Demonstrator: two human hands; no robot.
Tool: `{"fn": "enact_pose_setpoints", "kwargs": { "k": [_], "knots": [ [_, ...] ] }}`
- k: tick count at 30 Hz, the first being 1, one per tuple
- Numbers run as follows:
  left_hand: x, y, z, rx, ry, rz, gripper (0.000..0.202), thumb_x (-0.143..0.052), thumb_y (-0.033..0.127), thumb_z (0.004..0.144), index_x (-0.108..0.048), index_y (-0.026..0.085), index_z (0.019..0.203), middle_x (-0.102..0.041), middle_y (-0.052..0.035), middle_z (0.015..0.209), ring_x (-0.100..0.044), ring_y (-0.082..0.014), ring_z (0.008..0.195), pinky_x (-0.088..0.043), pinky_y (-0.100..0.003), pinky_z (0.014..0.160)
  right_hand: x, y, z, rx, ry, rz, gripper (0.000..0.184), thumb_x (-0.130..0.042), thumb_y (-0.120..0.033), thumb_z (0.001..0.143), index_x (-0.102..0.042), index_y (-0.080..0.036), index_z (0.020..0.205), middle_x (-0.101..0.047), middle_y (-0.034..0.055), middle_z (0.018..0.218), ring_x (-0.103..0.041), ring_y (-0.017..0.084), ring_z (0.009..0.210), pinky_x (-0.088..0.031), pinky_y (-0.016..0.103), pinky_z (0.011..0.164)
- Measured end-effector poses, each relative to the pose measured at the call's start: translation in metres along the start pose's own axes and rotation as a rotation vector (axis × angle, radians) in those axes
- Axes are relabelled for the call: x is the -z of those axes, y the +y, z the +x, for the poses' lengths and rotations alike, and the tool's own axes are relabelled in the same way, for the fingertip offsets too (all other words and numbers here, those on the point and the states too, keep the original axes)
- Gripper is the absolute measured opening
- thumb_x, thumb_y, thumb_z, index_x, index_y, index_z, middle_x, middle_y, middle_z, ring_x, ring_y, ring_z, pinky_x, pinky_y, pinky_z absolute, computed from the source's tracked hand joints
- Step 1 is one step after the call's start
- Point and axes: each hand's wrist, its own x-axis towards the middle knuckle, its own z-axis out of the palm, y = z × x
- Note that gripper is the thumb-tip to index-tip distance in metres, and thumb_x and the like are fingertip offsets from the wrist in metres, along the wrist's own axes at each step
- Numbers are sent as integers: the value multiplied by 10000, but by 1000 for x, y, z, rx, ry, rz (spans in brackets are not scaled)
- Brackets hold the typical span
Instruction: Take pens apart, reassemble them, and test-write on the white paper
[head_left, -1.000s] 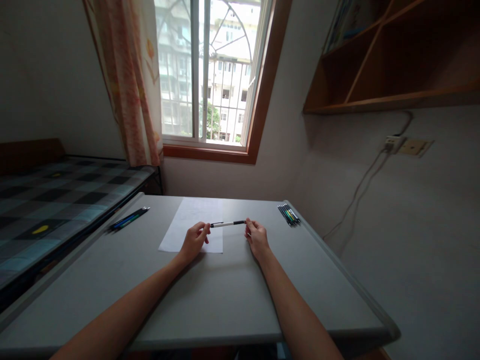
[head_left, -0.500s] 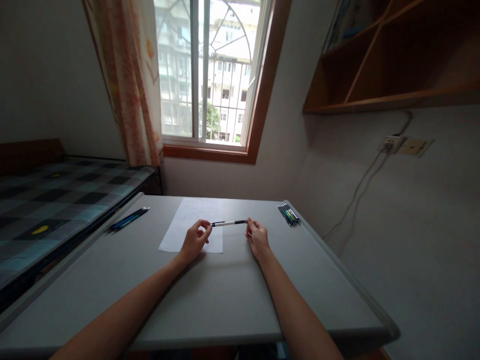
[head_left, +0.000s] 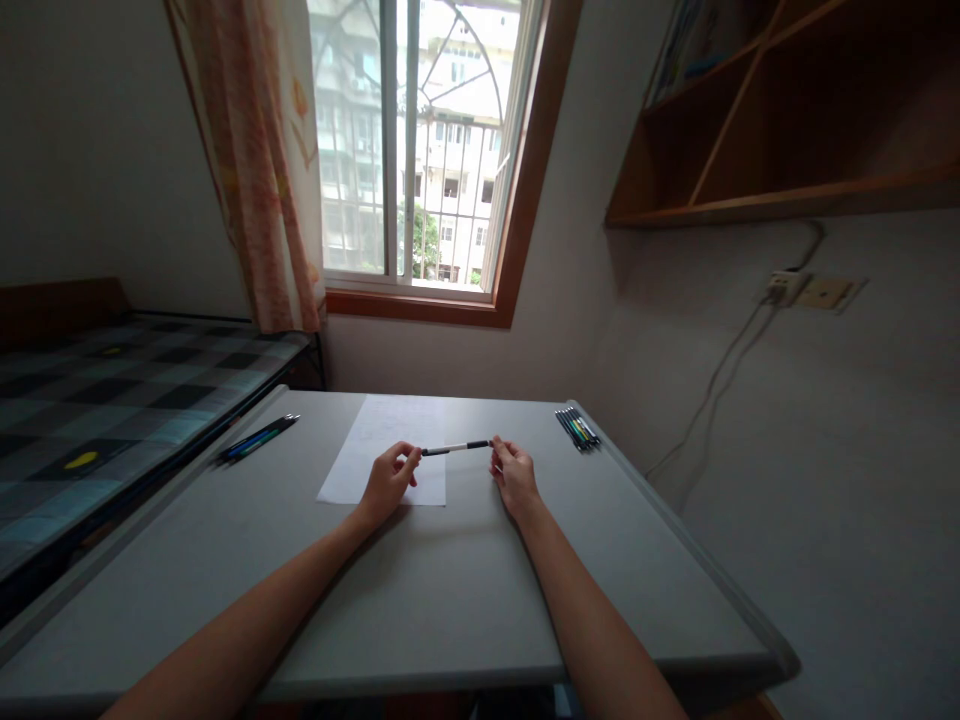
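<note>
A black and white pen (head_left: 454, 448) is held level above the table, between my two hands. My left hand (head_left: 390, 478) pinches its left end, over the right part of a white sheet of paper (head_left: 352, 470). At the pen's other end, the fingertips of my right hand (head_left: 514, 474) are closed on the dark tip. The paper lies flat on the grey table (head_left: 420, 600), with faint marks on its far half.
Several pens (head_left: 259, 440) lie bunched at the table's left edge. Another row of pens (head_left: 577, 430) sits by the far right corner. A checked bed (head_left: 150, 380) stands left, and a wooden shelf (head_left: 750, 205) hangs on the right wall above a socket (head_left: 786, 288).
The pen has rolled between my fingers, so its clip no longer shows on the upper side. Its left end dips very slightly. Both hands stay almost in place.
</note>
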Motion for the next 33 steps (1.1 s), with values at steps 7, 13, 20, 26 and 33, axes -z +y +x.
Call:
{"fn": "enact_pose_setpoints", "kwargs": {
  "k": [7, 13, 20, 26, 33],
  "knots": [
    [0, -5, 1, -9, -13, -2, 368, -449, 493, 795, -507, 157, 656, -545, 8, 639, -541, -93, 476, -425, -220, 493, 1, 1, 1, -4, -7, -5, 286, -722, -411, 563, -582, -173, 639, -460, -50, 508, -403, 62, 460, -339, 198, 440],
    [0, -6, 2, 25, -11, -58, 323, -489, 474, 771, -531, 154, 749, -566, 2, 695, -574, -101, 480, -427, -220, 472, 1, 0, 1, -18, -20, 13, 284, -730, -395, 551, -590, -176, 666, -527, -37, 560, -474, 70, 499, -377, 195, 463],
    [0, -7, 3, 97, -32, -114, 329, -534, 424, 730, -554, 138, 891, -576, -18, 767, -602, -123, 508, -441, -235, 475, 2, 0, 0, -35, -99, -71, 331, -713, -408, 564, -625, -169, 777, -632, 24, 705, -575, 110, 595, -418, 199, 497],
    [0, -7, -2, -55, -66, 243, 273, -544, 387, 737, -601, 178, 903, -608, -24, 804, -567, -116, 563, -444, -245, 549, -2, 3, -3, 21, -229, -278, 295, -666, -379, 603, -644, -150, 788, -652, 49, 704, -593, 130, 605, -437, 213, 497],
    [5, -1, -4, -185, -88, 642, 205, -512, 320, 780, -652, 254, 914, -615, -14, 839, -575, -141, 688, -411, -265, 669, -2, 12, -3, 299, -346, -628, 161, -622, -298, 643, -672, -186, 747, -660, 33, 709, -591, 146, 624, -451, 249, 547]
  ]
}}
